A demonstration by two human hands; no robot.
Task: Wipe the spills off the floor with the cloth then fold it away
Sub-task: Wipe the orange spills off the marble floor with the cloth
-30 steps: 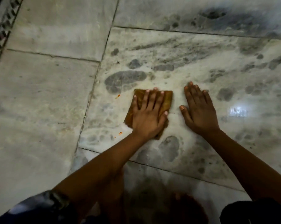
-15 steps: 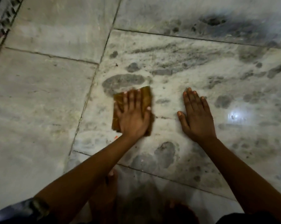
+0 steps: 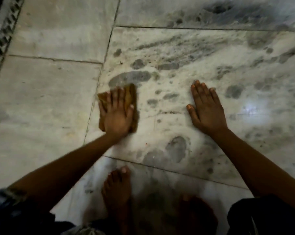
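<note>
One brown cloth lies flat under the left hand, fingers straight. The right hand rests flat, released, on the floor.

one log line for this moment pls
phase: wiping | left hand: flat, pressing cloth on floor by tile seam | right hand: flat on floor, bracing | fold: not yet

Most of the cloth hidden under the left hand, both upper arms cut by the bottom edge, right foot dark and blurred
</note>
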